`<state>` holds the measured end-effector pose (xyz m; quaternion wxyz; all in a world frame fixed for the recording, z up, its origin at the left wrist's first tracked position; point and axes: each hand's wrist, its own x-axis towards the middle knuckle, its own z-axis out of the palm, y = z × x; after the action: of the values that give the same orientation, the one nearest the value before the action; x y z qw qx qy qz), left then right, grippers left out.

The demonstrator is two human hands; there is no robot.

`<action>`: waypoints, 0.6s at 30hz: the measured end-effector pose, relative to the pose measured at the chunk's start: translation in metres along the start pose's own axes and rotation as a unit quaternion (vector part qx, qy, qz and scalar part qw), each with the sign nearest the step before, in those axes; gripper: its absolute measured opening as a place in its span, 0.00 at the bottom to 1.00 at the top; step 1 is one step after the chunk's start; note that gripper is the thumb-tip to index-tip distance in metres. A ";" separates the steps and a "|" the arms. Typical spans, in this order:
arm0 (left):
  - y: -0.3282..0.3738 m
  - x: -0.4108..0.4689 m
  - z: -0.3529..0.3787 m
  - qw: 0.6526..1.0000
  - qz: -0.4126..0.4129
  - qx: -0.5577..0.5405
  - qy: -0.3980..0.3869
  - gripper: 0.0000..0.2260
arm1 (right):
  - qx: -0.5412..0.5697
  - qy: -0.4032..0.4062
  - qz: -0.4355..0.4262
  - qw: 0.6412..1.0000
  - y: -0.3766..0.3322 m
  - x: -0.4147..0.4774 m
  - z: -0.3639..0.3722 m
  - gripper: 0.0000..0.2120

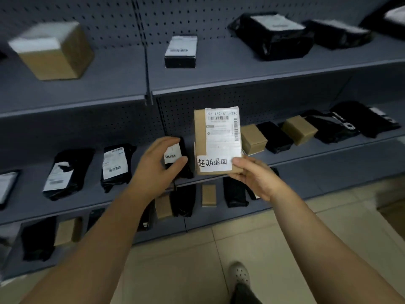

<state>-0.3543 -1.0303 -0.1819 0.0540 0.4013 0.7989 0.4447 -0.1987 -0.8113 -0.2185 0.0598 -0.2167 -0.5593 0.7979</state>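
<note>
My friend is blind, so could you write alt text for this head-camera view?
A person's right hand holds up a labelled cardboard parcel before grey shelves of parcels, while the left hand grips a small black parcel there.

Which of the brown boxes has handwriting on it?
The brown box held in the right hand; it alone bears a white slip of handwritten characters.
</note>
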 end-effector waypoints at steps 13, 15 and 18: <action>0.135 0.003 -0.145 0.987 0.147 -0.045 0.053 0.17 | -0.049 0.059 -0.205 0.976 -0.168 -0.105 0.113 0.33; 0.143 0.008 -0.148 0.984 0.165 -0.039 0.057 0.18 | -0.049 0.062 -0.221 0.972 -0.178 -0.109 0.113 0.33; 0.151 0.014 -0.143 0.983 0.172 -0.034 0.048 0.18 | -0.043 0.066 -0.238 0.968 -0.186 -0.112 0.106 0.33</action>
<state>-0.3375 -1.0734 0.0212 -0.0483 0.5091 0.7042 0.4926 -0.1694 -0.8729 0.0130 0.2753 -0.1315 -0.6230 0.7202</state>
